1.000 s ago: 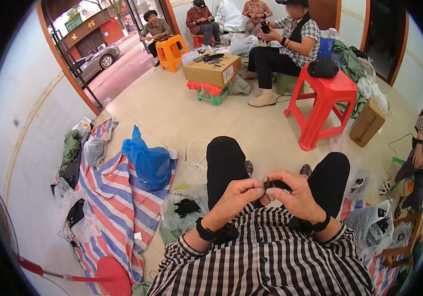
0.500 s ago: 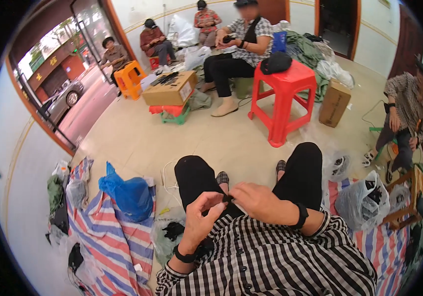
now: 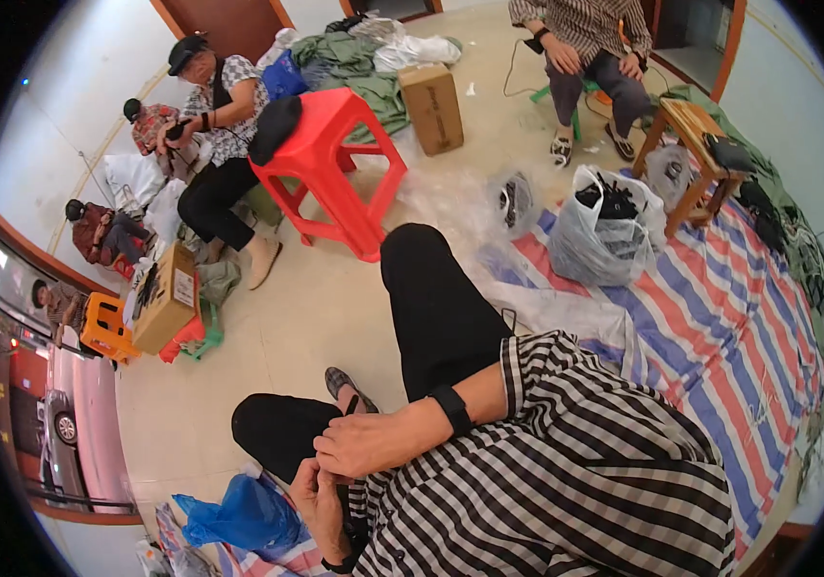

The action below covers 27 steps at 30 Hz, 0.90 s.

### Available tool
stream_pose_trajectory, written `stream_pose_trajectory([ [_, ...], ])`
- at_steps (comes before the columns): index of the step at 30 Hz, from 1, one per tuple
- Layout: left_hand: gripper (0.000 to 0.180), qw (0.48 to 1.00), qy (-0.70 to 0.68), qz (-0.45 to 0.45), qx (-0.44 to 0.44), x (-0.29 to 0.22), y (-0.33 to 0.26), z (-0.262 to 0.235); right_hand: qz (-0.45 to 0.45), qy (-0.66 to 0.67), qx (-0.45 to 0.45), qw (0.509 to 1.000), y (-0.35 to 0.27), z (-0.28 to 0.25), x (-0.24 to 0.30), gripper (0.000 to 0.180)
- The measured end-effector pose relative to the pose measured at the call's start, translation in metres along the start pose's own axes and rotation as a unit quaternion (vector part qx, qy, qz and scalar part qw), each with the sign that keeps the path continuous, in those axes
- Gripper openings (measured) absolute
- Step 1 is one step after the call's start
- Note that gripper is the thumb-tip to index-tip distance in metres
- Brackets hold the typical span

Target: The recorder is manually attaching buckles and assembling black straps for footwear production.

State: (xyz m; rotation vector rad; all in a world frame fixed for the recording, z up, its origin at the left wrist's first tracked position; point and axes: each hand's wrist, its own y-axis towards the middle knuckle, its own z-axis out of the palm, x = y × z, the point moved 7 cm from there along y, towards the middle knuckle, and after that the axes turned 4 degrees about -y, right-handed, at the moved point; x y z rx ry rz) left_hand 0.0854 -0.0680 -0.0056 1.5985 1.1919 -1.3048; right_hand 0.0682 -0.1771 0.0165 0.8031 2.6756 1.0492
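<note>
My left hand (image 3: 318, 502) and my right hand (image 3: 366, 444) meet above my lap, close to my left knee. The fingers of both are bent and pressed together at the tips. Whatever lies between them is hidden by the right hand's fingers. The right hand rests over the left, its back toward me, with a black band (image 3: 450, 410) on that wrist. Nearest to the hands on the floor side is a blue plastic bag (image 3: 247, 516).
A red stool (image 3: 340, 135) bearing a black cap stands ahead. At right, a translucent bag (image 3: 593, 248) of black items sits on a striped sheet (image 3: 720, 394), near a wooden stool (image 3: 689, 120). Cardboard boxes (image 3: 431, 111) stand farther off. Several people sit around the room.
The view has swung to the right and tilted. My hands stay together, now lower left in the picture. The small dark piece seen between my fingers before is now hidden.
</note>
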Motion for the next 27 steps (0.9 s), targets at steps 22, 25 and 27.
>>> stream_pose_trajectory([
  [22, 0.057, 0.814, 0.164, -0.126, -0.543, 0.195, -0.119, -0.321, 0.274, 0.286, 0.151, 0.906, 0.007, 0.034, -0.061, 0.019],
  [25, 0.067, 0.508, 0.587, -0.125, -0.619, 0.224, -0.165, -0.420, 0.256, 0.292, 0.131, 0.912, 0.012, 0.032, -0.067, 0.019],
  [27, 0.092, 0.815, 0.290, -0.168, -0.473, 0.271, 0.024, -0.405, 0.305, 0.258, 0.167, 0.901, -0.009, 0.037, -0.090, 0.022],
])
